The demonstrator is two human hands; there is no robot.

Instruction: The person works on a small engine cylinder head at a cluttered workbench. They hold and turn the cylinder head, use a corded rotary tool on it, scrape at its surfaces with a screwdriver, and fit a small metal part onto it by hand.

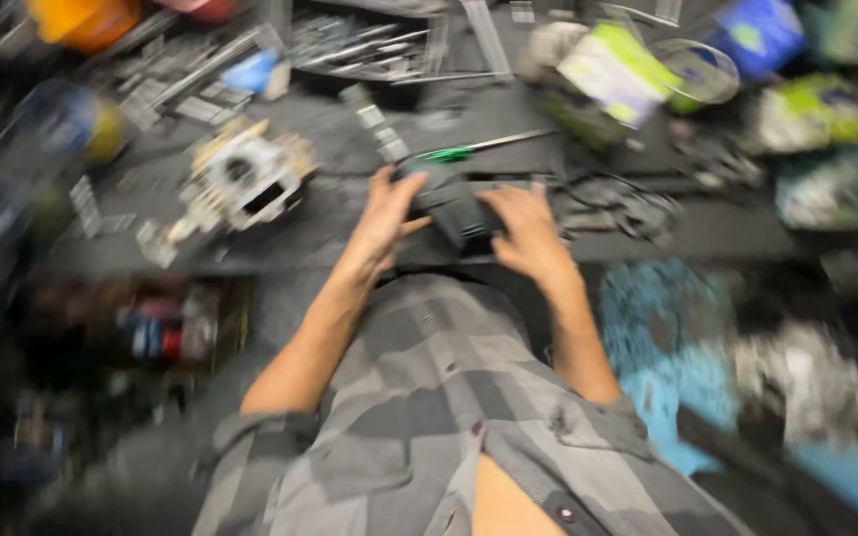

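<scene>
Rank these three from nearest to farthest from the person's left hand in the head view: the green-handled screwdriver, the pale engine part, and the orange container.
1. Green-handled screwdriver: just above and right of the left hand, on the bench.
2. Pale engine part: farther off, to the hand's left.
3. Orange container: farthest, at the top left corner.

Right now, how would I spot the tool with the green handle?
Start at the dark cluttered workbench, then find the dark block held between both hands. Just beyond it lies a slim screwdriver-like tool, the only thing there with a bright green grip and thin metal shaft.
</scene>
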